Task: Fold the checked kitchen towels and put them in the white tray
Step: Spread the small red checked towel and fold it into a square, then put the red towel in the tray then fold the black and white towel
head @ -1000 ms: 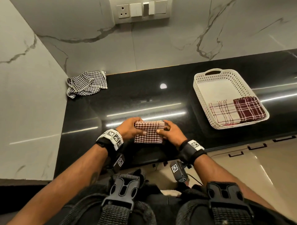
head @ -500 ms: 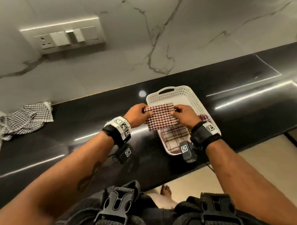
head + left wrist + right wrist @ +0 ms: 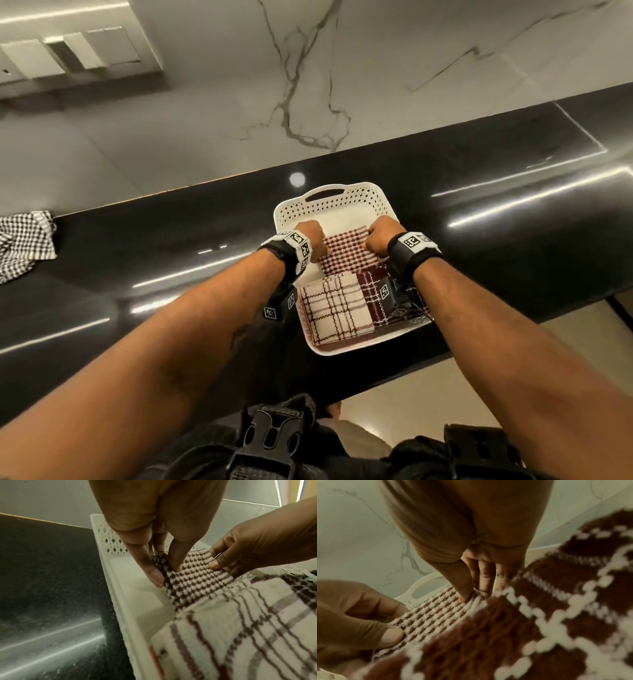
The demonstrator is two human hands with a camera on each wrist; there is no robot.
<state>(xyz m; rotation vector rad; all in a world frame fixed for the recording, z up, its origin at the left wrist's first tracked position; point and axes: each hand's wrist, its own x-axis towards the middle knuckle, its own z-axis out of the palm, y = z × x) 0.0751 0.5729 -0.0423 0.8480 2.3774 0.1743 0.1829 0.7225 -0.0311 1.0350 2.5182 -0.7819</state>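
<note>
A folded red-and-white houndstooth towel (image 3: 346, 251) (image 3: 192, 580) (image 3: 429, 616) is inside the white tray (image 3: 342, 202), in its far half. My left hand (image 3: 310, 236) (image 3: 159, 573) pinches its left edge between thumb and fingers. My right hand (image 3: 378, 238) (image 3: 471, 593) pinches its right edge. In the tray's near half lie a folded cream plaid towel (image 3: 334, 310) (image 3: 240, 628) and a folded dark red plaid towel (image 3: 373, 294) (image 3: 539, 615), partly hidden by my right wrist camera.
A crumpled black-and-white checked towel (image 3: 24, 246) lies on the black counter (image 3: 154, 260) at the far left by the marble wall. The tray sits near the counter's front edge. A switch plate (image 3: 75, 58) is on the wall.
Both hands carried the houndstooth towel from the counter in front of me rightward over the tray and lowered it into the tray's far half.
</note>
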